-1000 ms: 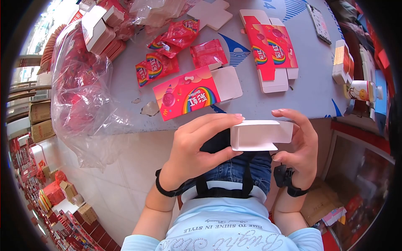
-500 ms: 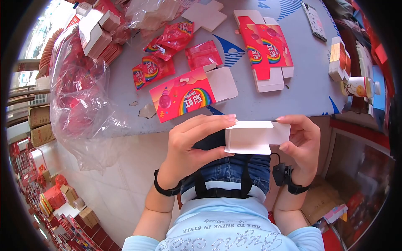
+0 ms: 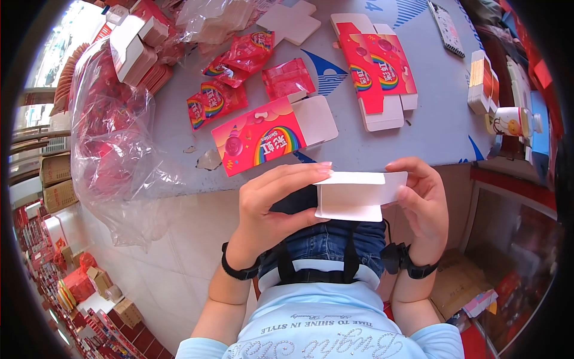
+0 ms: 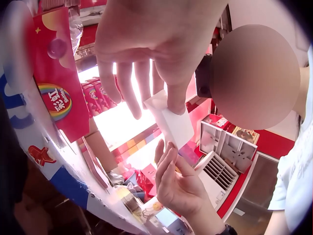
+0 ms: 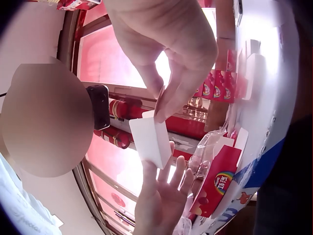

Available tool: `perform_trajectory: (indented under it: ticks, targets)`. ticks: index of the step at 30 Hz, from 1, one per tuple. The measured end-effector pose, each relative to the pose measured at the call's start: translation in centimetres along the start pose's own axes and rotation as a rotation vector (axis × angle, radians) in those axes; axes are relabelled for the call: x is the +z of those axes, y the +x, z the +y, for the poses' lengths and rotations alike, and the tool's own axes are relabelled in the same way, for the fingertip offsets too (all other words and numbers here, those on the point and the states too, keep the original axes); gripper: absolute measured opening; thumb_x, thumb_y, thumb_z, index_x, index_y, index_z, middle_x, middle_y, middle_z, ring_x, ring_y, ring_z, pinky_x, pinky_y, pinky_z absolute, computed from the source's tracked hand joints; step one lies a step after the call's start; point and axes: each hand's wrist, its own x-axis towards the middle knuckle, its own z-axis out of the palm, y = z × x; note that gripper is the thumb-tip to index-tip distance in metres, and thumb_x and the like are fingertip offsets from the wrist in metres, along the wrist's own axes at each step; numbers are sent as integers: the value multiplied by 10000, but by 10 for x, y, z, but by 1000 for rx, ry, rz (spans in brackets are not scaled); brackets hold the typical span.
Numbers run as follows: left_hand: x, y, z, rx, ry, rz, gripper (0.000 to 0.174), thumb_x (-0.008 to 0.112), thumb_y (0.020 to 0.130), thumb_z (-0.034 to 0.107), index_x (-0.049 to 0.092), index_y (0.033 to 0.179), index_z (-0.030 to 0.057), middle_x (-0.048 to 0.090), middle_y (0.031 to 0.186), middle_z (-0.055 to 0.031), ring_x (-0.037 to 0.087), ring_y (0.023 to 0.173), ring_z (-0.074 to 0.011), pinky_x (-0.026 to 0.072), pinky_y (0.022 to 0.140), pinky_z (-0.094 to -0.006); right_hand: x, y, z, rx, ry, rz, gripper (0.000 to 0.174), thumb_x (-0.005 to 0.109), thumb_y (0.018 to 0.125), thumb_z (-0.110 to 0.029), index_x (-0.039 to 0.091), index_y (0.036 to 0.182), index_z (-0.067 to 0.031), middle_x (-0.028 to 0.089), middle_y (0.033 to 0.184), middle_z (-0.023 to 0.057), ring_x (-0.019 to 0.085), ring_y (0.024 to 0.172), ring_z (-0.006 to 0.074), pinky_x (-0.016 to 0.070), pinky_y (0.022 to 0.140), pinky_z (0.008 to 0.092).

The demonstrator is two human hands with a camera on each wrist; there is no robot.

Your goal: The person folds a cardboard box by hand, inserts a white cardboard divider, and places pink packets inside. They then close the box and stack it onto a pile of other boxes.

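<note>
A small white carton (image 3: 351,197), its hollow side facing up, is held between both hands over the lap. My left hand (image 3: 272,200) grips its left end, thumb below and fingers above. At the other end, my right hand (image 3: 423,203) pinches the raised end flap between thumb and fingers. In the left wrist view the carton (image 4: 173,125) is between the left thumb and the right fingertips. The right wrist view shows the right hand (image 5: 166,49) pinching the flap above the carton (image 5: 150,142).
On the table (image 3: 239,143) lie a red Skittles box (image 3: 260,136) with an open end, flat red cartons (image 3: 382,72), several red candy packets (image 3: 218,102) and a white cross-shaped card (image 3: 291,21). A clear plastic bag (image 3: 113,149) hangs over the left edge. A phone-like object (image 3: 445,29) lies at the back right.
Both hands and the white carton have shifted slightly left. The right fingers, which were spread around the carton's right end, have closed on its flap.
</note>
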Motion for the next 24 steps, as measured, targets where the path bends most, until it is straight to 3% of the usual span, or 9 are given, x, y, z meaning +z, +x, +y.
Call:
perform_trajectory:
  ticks: [5, 7, 8, 10, 14, 16, 24]
  targets:
    - [0, -1, 1, -6, 57, -14, 464, 777, 576, 80, 637, 1017, 40, 645, 1021, -106, 633, 869, -235, 499, 764, -295, 6, -2, -9, -25, -209, 39, 414, 672, 752, -74, 521, 1121, 39, 630, 957, 125, 619, 876, 165, 491, 787, 274]
    - [1, -1, 2, -12, 91, -7, 475, 780, 576, 88, 633, 1026, 42, 645, 1019, -102, 633, 861, -230, 500, 759, -294, 5, -3, -7, -273, -383, -51, 477, 731, 694, -105, 543, 1116, 13, 615, 1026, 108, 611, 916, 180, 476, 807, 279]
    - [0, -1, 2, -12, 91, -6, 475, 780, 576, 88, 633, 1026, 42, 645, 1019, -102, 633, 861, -230, 500, 759, -294, 5, -2, -8, -274, -383, -51, 477, 731, 694, -105, 543, 1116, 13, 615, 1026, 108, 611, 916, 180, 476, 807, 279]
    - [1, 0, 3, -22, 69, -23, 476, 780, 575, 87, 633, 1026, 46, 646, 1017, -97, 629, 862, -224, 500, 750, -293, 6, 1, -12, -474, -783, -47, 493, 773, 603, -95, 598, 1059, -31, 609, 1028, 94, 612, 905, 192, 478, 795, 279]
    - [1, 1, 5, -28, 58, -53, 475, 777, 572, 81, 634, 1024, 52, 646, 1013, -93, 625, 865, -226, 500, 749, -295, 13, 2, -13, -544, -894, -24, 448, 757, 548, -34, 638, 978, -59, 614, 969, 93, 617, 878, 207, 486, 770, 281]
    - [0, 2, 6, -33, 72, -100, 450, 796, 600, 131, 628, 997, 0, 645, 994, -150, 629, 926, -252, 484, 812, -309, 13, 2, -12, -538, -933, 0, 410, 736, 524, 9, 646, 919, -61, 617, 931, 80, 620, 850, 203, 498, 735, 281]
    - [1, 3, 6, -40, 73, -105, 491, 790, 574, 117, 622, 1026, 25, 644, 999, -119, 622, 884, -242, 486, 778, -309, 12, 2, -9, -558, -930, 8, 367, 728, 543, 10, 639, 892, -61, 626, 894, 65, 628, 800, 194, 505, 691, 278]
